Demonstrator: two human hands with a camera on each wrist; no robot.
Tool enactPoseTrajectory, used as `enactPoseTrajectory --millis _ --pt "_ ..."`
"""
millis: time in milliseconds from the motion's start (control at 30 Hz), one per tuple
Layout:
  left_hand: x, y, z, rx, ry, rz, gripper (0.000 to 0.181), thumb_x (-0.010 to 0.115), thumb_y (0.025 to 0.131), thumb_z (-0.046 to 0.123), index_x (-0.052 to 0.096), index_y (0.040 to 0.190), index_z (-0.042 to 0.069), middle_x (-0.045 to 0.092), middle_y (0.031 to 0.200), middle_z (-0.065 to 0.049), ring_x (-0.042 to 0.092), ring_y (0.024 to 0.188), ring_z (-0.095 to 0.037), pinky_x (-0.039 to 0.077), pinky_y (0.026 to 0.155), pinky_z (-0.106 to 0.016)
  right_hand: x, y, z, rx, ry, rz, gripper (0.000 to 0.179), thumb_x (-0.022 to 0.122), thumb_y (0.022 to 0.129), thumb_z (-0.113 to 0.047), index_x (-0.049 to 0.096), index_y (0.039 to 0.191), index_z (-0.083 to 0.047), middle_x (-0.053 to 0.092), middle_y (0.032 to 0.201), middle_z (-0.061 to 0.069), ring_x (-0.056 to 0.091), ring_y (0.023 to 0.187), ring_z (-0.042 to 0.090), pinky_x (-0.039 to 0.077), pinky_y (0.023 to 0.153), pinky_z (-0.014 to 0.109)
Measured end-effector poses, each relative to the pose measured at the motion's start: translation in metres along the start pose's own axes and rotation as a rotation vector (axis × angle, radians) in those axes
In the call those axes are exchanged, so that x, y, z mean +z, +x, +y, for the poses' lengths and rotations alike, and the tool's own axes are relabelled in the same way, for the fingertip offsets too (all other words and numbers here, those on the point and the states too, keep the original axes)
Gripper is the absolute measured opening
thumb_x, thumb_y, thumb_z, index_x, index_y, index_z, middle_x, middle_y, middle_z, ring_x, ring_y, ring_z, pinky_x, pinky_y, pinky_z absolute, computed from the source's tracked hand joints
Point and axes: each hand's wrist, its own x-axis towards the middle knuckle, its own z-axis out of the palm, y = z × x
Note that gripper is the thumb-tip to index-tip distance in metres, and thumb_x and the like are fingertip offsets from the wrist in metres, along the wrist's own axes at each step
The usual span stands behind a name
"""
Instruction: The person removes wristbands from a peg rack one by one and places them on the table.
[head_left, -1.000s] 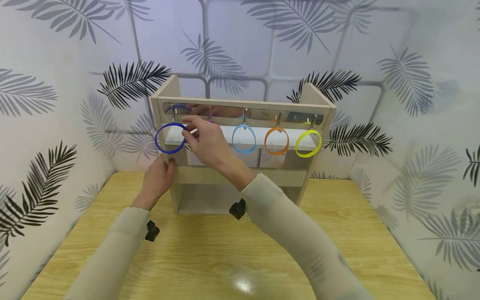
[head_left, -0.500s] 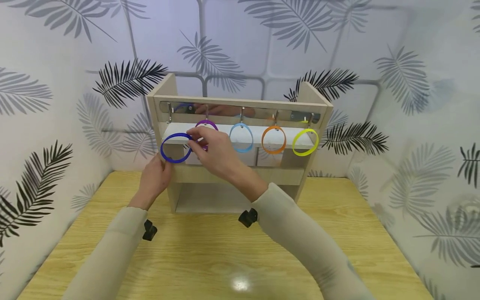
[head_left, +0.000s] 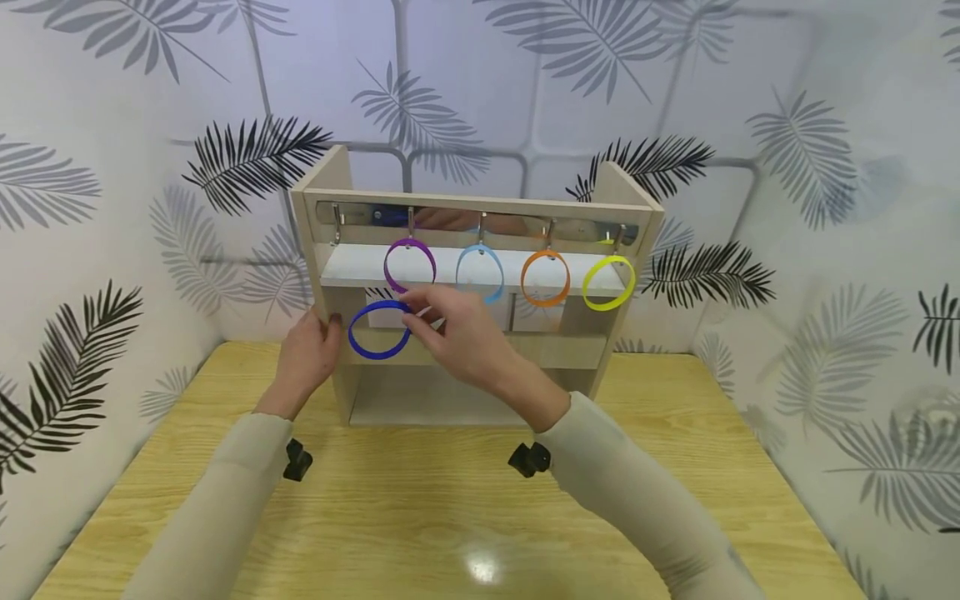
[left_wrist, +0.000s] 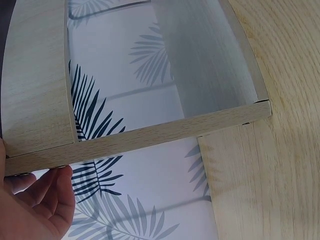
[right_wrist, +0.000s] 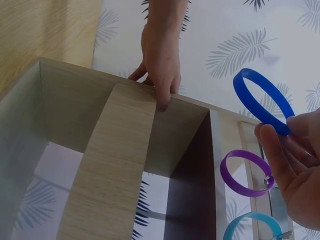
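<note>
Right hand: the right hand (head_left: 472, 340) has its thumb and fingertips clamped together on the rim of a blue wristband.
Blue wristband: this blue wristband (right_wrist: 252, 106) sticks out to the left of the right fingers, pinched at its right-hand edge, in front of the shelf unit and apart from the hooks.
Left hand: the left hand (head_left: 306, 354) is clamped on the left side panel of the wooden shelf unit, thumb on the inner side and the other fingers around the outer side.
Wooden shelf unit: the wooden shelf unit (head_left: 525, 348) stands upright behind the right fingers and to the right of the left ones.
Hook rail: the metal hook rail (head_left: 517, 226) runs across the unit above the right fingers; its leftmost hook (head_left: 337, 223) is up and to their left.
Purple wristband: the purple wristband (right_wrist: 235, 186) hangs from a hook just above the right fingers.
Light blue wristband: the light blue wristband (right_wrist: 253, 215) hangs up and right of those fingers, its lower part partly hidden by the hand in the head view.
Orange wristband: the orange wristband (head_left: 545, 302) hangs farther right of them.
Yellow wristband: the yellow wristband (head_left: 604, 307) hangs farthest right.
Desk: the wood-grain desk (head_left: 420, 500) lies below both sets of fingers, under the unit.
Wall: the leaf-patterned wall (head_left: 465, 75) rises beyond them.
</note>
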Motion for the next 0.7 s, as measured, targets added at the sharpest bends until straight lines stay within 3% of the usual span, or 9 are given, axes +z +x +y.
enactPoseTrajectory --millis 267,700 --pt "-0.002 -0.001 0.002 -0.013 -0.005 0.000 0.047 0.033 0.100 0.029 0.047 0.126 -0.008 0.056 0.113 -0.031 0.058 0.097 -0.047 0.045 0.079 -0.057 0.002 -0.019 0.002 0.011 0.013 -0.047 0.015 0.064 0.089 -0.005 0.065 0.104 -0.001 0.068 0.093 0.005 0.065 0.077 0.010 0.048 0.063 0.014" --pt "-0.002 -0.001 0.004 -0.023 -0.002 -0.012 0.048 0.031 0.101 0.029 0.045 0.128 -0.008 0.056 0.114 -0.030 0.058 0.096 -0.047 0.045 0.078 -0.058 0.019 -0.051 0.009 0.127 0.081 -0.154 0.015 0.064 0.089 -0.004 0.066 0.104 -0.002 0.068 0.092 0.004 0.065 0.078 0.010 0.049 0.064 0.016"
